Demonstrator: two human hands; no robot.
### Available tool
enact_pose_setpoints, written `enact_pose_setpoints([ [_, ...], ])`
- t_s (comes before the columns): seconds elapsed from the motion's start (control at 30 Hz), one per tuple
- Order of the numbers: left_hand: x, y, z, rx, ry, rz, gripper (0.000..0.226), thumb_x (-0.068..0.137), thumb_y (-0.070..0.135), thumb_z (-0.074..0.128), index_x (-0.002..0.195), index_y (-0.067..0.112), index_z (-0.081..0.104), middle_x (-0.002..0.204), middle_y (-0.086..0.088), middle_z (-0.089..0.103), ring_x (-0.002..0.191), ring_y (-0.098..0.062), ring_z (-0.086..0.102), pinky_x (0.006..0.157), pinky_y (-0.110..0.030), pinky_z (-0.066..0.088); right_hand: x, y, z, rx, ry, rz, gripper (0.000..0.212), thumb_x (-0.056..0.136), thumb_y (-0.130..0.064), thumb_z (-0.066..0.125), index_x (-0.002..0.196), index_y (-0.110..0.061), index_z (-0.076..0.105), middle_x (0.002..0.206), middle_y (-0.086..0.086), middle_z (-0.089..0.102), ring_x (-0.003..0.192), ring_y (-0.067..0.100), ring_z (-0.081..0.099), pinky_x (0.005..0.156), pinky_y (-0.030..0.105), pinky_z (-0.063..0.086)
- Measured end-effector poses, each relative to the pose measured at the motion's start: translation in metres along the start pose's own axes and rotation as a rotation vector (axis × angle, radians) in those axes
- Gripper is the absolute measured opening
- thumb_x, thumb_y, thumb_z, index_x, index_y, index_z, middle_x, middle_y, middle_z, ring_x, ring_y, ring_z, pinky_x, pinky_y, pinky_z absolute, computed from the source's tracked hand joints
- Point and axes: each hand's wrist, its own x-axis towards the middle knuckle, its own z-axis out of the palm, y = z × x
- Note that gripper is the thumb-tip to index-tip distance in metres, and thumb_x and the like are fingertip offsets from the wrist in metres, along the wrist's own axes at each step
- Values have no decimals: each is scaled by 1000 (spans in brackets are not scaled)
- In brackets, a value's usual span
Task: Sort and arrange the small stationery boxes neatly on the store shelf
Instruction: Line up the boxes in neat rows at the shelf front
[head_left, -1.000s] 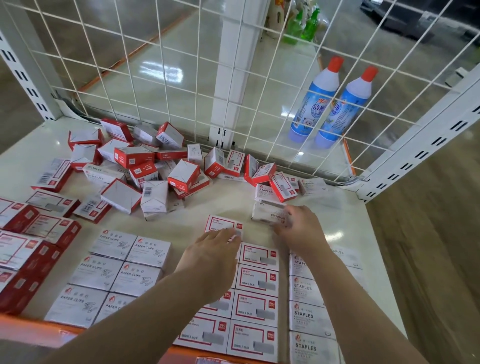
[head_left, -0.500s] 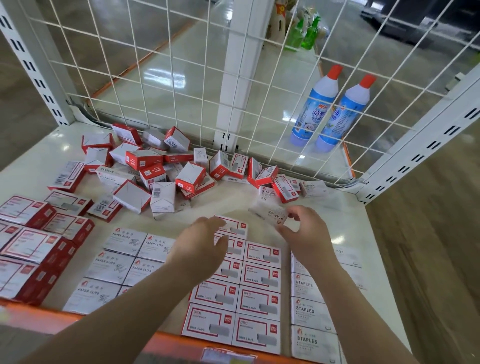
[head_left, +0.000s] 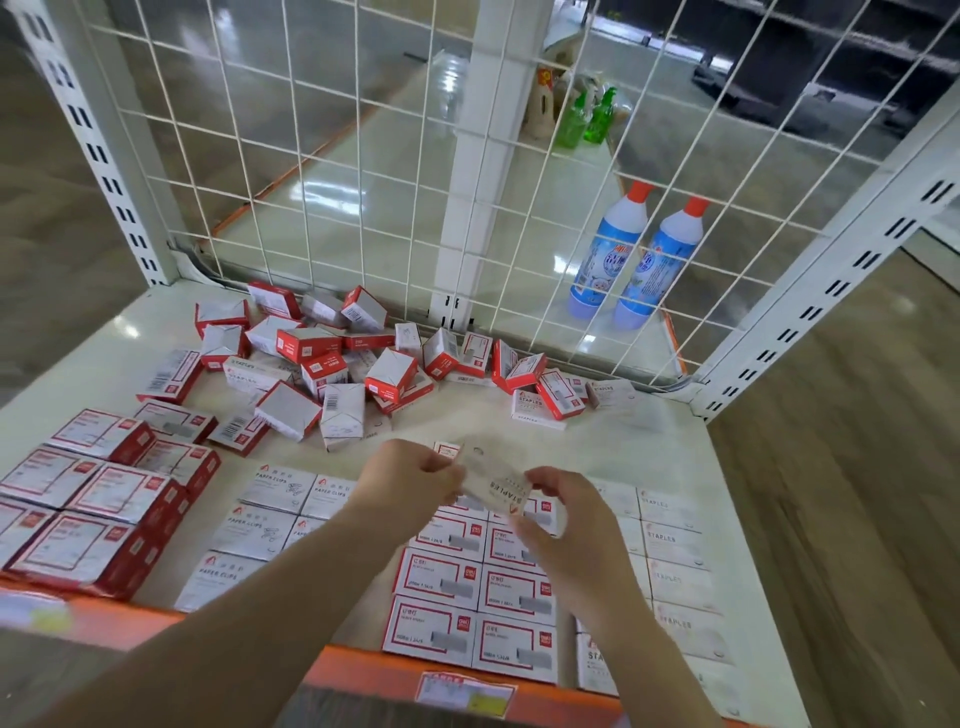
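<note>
A white staples box (head_left: 493, 480) is held above the shelf (head_left: 649, 447) between both hands. My left hand (head_left: 405, 480) pinches its left end and my right hand (head_left: 563, 506) grips its right end. Under my hands lie tidy rows of red-bordered boxes (head_left: 475, 597). White staples boxes (head_left: 675, 571) line up to the right of them, and paper clip boxes (head_left: 260, 519) to the left. A loose heap of red and white boxes (head_left: 332, 364) sits along the back of the shelf.
Larger red boxes (head_left: 98, 514) are stacked at the left front. A white wire grid (head_left: 363, 156) closes the back. Behind it stand two blue bottles (head_left: 639, 260) with red caps. An orange strip (head_left: 363, 670) with a price label runs along the shelf's front edge.
My right hand lifted the staples box from the back pile and brought it toward me. My left hand left the arranged row and took the box's other end.
</note>
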Motion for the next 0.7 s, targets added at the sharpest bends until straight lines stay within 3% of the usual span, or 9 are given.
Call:
enact_pose_setpoints([
  [0.1,-5,1,-2,27,-16,-1,19,89,17,61,71,18,65,79,-4,70,73,-18,57,74,-33,53,0,-2,-8,-18,-85,-12,40,87,-18,59,124,-32,49,120,-16,48,107,-3,36,95,13,33],
  [0.23,-13,1,-4,92,-58,52,6,86,21,66,80,20,68,83,0,69,82,-19,65,80,-34,53,2,-10,-13,17,-104,-79,33,91,-18,56,123,-24,57,111,-12,60,101,2,54,89,13,41],
  [0.4,-17,1,-5,122,-102,77,13,84,22,68,95,15,70,87,0,69,88,-22,67,78,-31,53,4,-12,-11,38,-147,-124,29,88,-9,59,116,-18,62,88,-16,59,81,-5,55,75,4,42],
  [0.5,-14,-1,-2,102,-94,22,27,86,24,65,110,11,63,101,-3,67,89,-20,65,72,-26,51,1,-12,-8,51,-88,-80,37,90,-8,54,125,-22,54,82,-16,56,79,-1,53,72,7,43],
  [0.53,-13,-2,-2,109,-104,-8,24,88,24,62,109,12,62,103,-4,65,89,-18,63,70,-24,49,1,-12,-7,62,-64,-63,41,91,-8,53,129,-24,49,80,-16,54,78,0,52,71,9,42],
  [0.6,-12,-3,-1,120,-146,-69,7,90,19,57,89,14,62,93,-4,62,80,-14,58,67,-22,46,0,-11,-6,103,-18,-31,44,93,-8,48,133,-26,42,76,-13,53,75,2,52,68,11,42],
  [0.63,-10,-4,1,146,-180,-89,11,91,16,54,83,13,61,87,-3,59,75,-13,55,67,-23,47,0,-11,-5,143,2,-9,44,93,-8,47,133,-26,41,78,-10,55,76,3,53,66,12,43],
  [0.7,-10,-5,4,184,-257,-106,15,92,11,51,96,6,64,84,-3,57,71,-11,52,66,-20,47,2,-10,-4,247,44,41,38,93,-8,48,125,-27,45,91,-3,61,88,10,59,69,16,49],
])
